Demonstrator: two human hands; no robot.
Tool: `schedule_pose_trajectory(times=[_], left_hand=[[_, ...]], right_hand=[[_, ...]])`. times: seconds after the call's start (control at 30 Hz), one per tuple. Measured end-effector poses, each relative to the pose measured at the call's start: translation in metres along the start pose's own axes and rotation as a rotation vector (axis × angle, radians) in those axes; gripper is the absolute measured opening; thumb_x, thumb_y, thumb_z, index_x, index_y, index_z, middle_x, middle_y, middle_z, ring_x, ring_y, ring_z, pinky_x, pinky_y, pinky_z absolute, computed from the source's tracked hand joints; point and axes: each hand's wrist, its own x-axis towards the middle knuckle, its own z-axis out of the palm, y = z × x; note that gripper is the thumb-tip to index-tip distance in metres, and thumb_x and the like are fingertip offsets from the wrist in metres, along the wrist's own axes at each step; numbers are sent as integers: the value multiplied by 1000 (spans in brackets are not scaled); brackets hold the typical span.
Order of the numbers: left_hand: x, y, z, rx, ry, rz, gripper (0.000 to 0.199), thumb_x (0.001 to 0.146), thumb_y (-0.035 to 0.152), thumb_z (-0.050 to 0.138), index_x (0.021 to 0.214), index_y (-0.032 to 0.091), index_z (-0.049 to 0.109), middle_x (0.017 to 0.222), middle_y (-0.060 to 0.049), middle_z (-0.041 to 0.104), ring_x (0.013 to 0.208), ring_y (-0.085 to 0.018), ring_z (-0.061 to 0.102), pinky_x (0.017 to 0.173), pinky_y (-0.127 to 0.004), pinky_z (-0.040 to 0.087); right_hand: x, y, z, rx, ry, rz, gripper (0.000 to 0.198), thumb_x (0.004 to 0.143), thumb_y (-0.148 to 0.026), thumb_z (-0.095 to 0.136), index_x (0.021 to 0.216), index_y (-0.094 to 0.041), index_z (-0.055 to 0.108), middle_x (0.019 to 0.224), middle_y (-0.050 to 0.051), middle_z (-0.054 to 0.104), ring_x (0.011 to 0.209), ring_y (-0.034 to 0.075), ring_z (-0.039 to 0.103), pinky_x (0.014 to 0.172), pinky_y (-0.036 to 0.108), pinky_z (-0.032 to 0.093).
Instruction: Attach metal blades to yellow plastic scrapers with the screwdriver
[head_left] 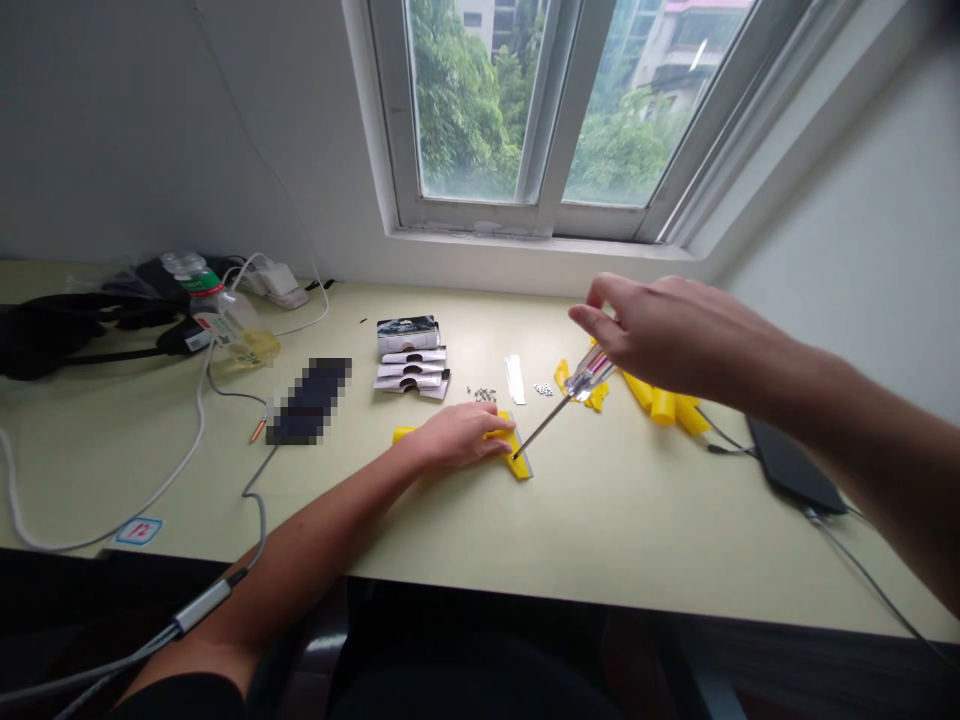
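Note:
A yellow T-shaped plastic tool (519, 462) lies on the table, with a thin grey blade-like strip along its right edge. My left hand (469, 435) holds its head down, fingers closed on it; the handle's end shows left of my wrist, and the rest is hidden under the hand. My right hand (626, 315) is wrapped round the clear handle of a screwdriver (546, 424). The screwdriver slants down to the left, its tip at the head's lower part. Small screws (484, 394), flat silvery strips (514, 380) and small white nut-like pieces (544, 389) lie just beyond.
Yellow head pieces (596, 397) and yellow tubes (663, 406) lie to the right, near a black device (795, 465) with cables. Small boxes (409, 360) stand at the back. Leftward are a pixelated dark phone-like object (309, 402), a bottle (217, 305) and loose cables.

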Motion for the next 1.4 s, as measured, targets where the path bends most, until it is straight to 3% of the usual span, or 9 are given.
schedule_pose_trajectory(times=[0.17,0.37,0.53,0.73,0.87,1.03,1.2,1.27,1.4], left_hand=[[0,-1,-1,-12,-2,-1,33,92,44,52,119,29,63,100,-3,63,90,-19,60,74,-27,42],[0,-3,0,-29,-5,-5,35,92,44,53,121,28,63,107,-4,64,97,-20,60,80,-27,42],[0,-3,1,-28,-6,-7,35,92,44,52,121,28,63,108,-4,64,96,-20,61,79,-27,42],[0,-2,0,-23,-4,-9,34,92,44,52,120,28,64,104,-4,64,95,-20,61,78,-27,42],[0,-1,-1,-46,-8,-18,34,91,44,53,120,28,63,106,-5,64,97,-21,61,80,-27,42],[1,-2,0,-48,-5,-13,36,91,44,54,122,27,63,106,-5,64,97,-21,61,81,-28,43],[1,-4,1,-49,2,-10,35,91,43,54,121,28,64,106,-5,65,97,-21,61,82,-27,42],[0,-3,1,-53,2,-9,35,91,44,54,121,27,64,106,-5,65,96,-21,61,81,-27,42],[0,-1,-2,-56,2,-9,35,91,44,54,120,26,64,106,-5,65,95,-20,61,79,-27,42]], right_hand=[[-2,6,-9,325,-185,-352,39,86,-51,52,113,-23,59,93,7,70,77,22,64,66,35,46],[-3,12,-11,-2,-113,-191,39,90,-52,43,89,-20,67,68,7,66,63,24,61,59,34,40],[-1,12,-21,118,-288,-376,32,89,-46,47,108,-26,62,90,5,71,75,22,64,63,32,43],[0,11,-10,-82,-40,-196,32,91,-45,43,104,-22,62,59,3,61,54,21,57,54,32,38],[0,12,-8,229,-211,-320,27,85,-36,55,109,-25,56,86,4,68,71,21,62,59,32,45],[-1,3,6,615,-84,-196,31,92,-49,42,86,-21,53,82,5,66,64,18,60,55,31,46],[1,5,7,158,67,-36,45,90,-60,42,73,-21,57,62,6,62,55,20,56,52,32,38],[0,10,-2,16,6,-67,42,85,-58,50,69,-21,60,57,5,60,53,21,55,53,33,38],[-7,11,-17,178,-216,-377,26,84,-47,56,94,-25,66,83,5,70,69,21,63,60,34,45]])
